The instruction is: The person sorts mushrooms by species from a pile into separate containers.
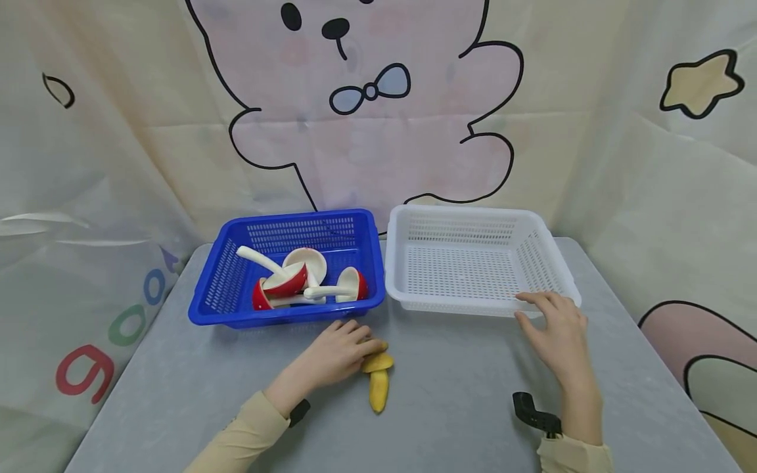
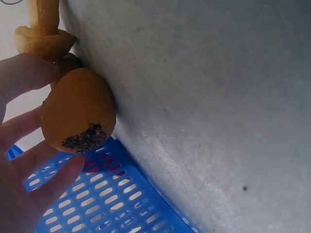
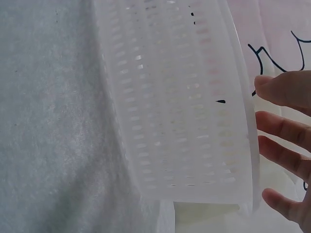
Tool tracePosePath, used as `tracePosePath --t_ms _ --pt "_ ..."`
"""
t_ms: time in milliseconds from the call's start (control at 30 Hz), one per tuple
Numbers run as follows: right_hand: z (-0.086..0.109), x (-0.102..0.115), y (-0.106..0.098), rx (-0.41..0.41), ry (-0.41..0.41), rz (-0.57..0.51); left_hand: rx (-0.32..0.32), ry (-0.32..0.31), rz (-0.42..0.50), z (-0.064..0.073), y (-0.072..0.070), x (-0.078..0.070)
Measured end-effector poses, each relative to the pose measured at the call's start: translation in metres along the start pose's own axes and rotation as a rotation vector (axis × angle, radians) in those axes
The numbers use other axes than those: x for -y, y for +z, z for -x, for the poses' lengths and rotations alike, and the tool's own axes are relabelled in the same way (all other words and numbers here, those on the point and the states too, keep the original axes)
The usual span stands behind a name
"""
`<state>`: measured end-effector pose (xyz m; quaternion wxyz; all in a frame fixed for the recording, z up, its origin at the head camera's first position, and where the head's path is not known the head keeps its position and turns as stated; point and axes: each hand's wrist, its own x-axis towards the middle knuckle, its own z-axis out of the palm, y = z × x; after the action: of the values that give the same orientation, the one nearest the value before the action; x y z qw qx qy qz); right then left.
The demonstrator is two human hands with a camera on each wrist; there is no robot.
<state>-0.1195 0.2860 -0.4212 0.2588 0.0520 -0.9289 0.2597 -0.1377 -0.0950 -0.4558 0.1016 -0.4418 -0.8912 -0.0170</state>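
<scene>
Left hand [image 1: 343,349] had thumb and fingers curled around a yellow toy mushroom [image 2: 80,107], gripping it just in front of the blue basket [image 1: 284,320], cap toward the palm, with a dark, flaky patch on the cap (it looked more orange in the left wrist view). Couldn't tell whether that mushroom was resting on the table [image 1: 449,394] or lifted off it. Right beside the thumb, a bit farther out in front of the blue basket, a second yellow mushroom [image 1: 378,387] lay on the table, stem pointing away from the basket. Inside the blue basket, several red-capped mushrooms [image 1: 288,284] with white stems sat in a loose pile, caps facing different ways. To the right of the blue basket, just beside it, stood the white basket [image 1: 455,266], slotted sides, pale rim. Right hand [image 1: 556,328] was at the white basket's near right corner, well apart from the blue one, fingers spread and holding nothing; whether its fingertips touched the rim, couldn't tell. Behind the blue basket hung a cloth backdrop [image 1: 378,154] with a pink cartoon animal wearing a blue bow.
</scene>
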Motion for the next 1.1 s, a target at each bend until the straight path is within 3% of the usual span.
tracePosePath --t_ms 333,700,1100 --pt "0.0 -0.004 0.002 -0.038 0.008 0.018 0.047 -0.017 0.006 0.001 0.003 0.0" --pt "0.0 -0.004 0.01 -0.06 0.031 0.078 -0.003 -0.017 0.004 0.002 0.007 0.0" --pt "0.0 -0.002 0.011 -0.072 0.046 0.074 0.023 -0.05 -0.002 0.0 0.005 -0.001"
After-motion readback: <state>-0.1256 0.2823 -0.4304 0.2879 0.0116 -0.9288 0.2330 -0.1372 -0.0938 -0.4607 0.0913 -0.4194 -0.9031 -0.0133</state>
